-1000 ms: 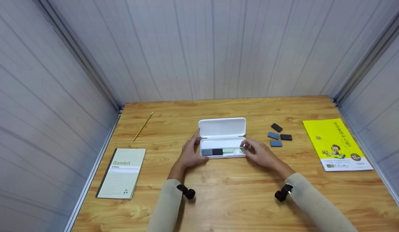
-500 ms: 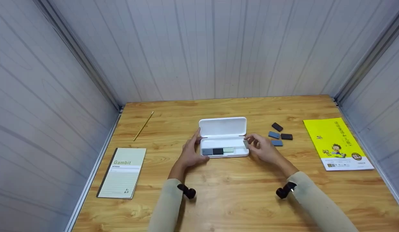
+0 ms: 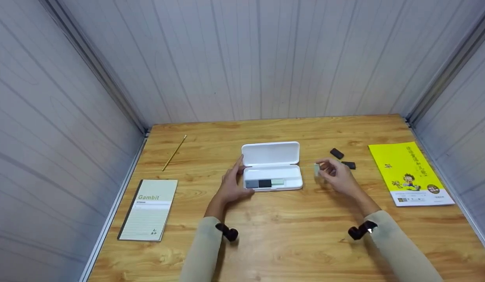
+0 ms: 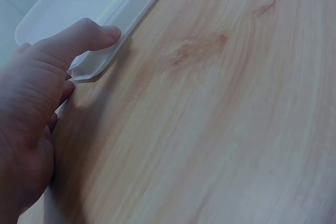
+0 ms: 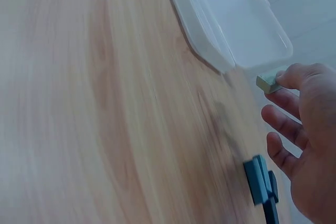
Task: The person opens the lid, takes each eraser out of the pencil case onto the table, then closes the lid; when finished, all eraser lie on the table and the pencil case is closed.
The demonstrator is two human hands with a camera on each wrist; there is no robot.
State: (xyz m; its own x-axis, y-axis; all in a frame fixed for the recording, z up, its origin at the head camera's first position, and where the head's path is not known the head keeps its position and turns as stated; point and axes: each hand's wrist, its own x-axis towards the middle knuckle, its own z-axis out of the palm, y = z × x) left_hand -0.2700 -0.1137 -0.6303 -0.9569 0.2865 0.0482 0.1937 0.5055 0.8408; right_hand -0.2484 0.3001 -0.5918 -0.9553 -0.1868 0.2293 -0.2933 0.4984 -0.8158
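A white pencil case (image 3: 272,172) lies with its lid raised on the table. Inside, along its front side, sit a blue-grey eraser (image 3: 252,184), a black eraser (image 3: 265,183) and a pale green eraser (image 3: 277,182). My left hand (image 3: 232,187) grips the case's left end; in the left wrist view its thumb (image 4: 100,36) lies over the front rim. To the right of the case, my right hand (image 3: 338,178) pinches another pale green eraser (image 5: 266,83) between thumb and forefinger, above the table. Its other fingers are loosely bent.
Two black erasers (image 3: 337,153) lie beyond the right hand; blue erasers (image 5: 255,181) near them show in the right wrist view. A yellow book (image 3: 409,172) lies at the right. At the left are a notebook (image 3: 148,211) and a pencil (image 3: 174,153).
My right hand has lifted the pale green eraser out of the case's right end and moved right with it, now covering the blue erasers in the head view. The left hand stays in place.
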